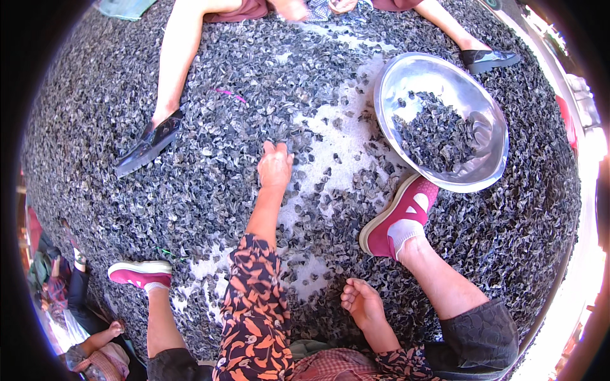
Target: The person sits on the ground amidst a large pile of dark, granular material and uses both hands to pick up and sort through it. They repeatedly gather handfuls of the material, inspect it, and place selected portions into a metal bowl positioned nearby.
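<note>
Dried black fungus pieces, probably wood ear, lie spread over a pale cloth in front of me. My left hand reaches forward with its fingertips down at the pieces, beside a bare strip of the cloth. Whether it pinches any piece is hidden. Close to my body, my right hand hovers above the layer with its fingers curled; I cannot see whether something is inside. A shiny metal basin, partly filled with a heap of fungus, stands tilted near my right shoe.
My red shoes rest among the pieces on both sides. Opposite sits another person, with legs spread and black shoes. More people are at lower left. A pink strip and a green strand lie on the fungus.
</note>
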The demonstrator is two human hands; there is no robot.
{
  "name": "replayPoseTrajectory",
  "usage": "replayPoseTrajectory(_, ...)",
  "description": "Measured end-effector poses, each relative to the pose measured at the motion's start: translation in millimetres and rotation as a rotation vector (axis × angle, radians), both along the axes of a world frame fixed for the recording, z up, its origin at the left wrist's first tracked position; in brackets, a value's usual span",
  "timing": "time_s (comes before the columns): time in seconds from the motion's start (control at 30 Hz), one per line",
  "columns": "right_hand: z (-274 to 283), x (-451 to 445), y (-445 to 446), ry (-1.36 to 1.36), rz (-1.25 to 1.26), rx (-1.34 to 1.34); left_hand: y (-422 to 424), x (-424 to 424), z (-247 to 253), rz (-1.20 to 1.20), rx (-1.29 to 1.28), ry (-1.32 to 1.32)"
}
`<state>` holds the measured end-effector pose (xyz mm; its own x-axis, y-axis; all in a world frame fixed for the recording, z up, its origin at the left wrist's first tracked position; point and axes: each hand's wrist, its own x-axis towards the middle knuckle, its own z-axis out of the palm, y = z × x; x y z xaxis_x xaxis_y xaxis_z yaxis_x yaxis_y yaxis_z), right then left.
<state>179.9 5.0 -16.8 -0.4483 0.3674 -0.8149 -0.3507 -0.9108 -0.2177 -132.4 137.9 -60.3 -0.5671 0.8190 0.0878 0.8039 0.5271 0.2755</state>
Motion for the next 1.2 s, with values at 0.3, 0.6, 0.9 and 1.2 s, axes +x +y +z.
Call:
replayPoseTrajectory(0.3, -3, 4, 0, 0.009, -0.017, 0.027, -49, 7, -22, 0.023, 0.141, -0.309)
replayPoseTrajectory(0.6, -5, 3, -1, 0.014, -0.014, 0.008, -35, 22, -13, -0.03, 0.278, -0.153)
replayPoseTrajectory(0.9, -7, 6, 2, -0.023, -0.023, -0.011, -7, 23, 16, 0.474, 0.292, -1.133)
replayPoseTrajectory(1.2, -7, 4, 3, -0.006, -0.028, 0.015, 34, 44, 42, 0.048, 0.23, -0.562)
